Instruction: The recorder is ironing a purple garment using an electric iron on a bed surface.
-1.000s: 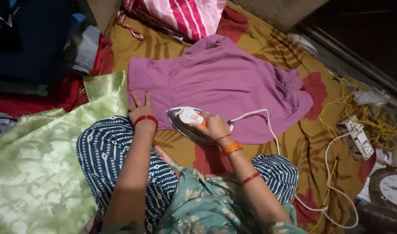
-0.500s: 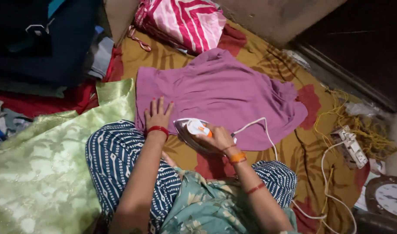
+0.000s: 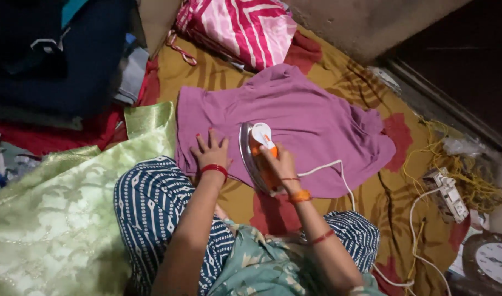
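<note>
My right hand (image 3: pixel 281 164) grips the iron (image 3: pixel 257 156), which sits on the purple shirt (image 3: pixel 311 118) spread over the yellow sheet (image 3: pixel 207 74). My left hand (image 3: pixel 210 154) lies open, fingers spread, flat on the shirt just beside the iron.

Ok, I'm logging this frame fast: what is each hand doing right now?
Left hand: open, fingers spread flat on the purple garment.
Right hand: closed around the handle of the iron, which rests on the garment.
</note>
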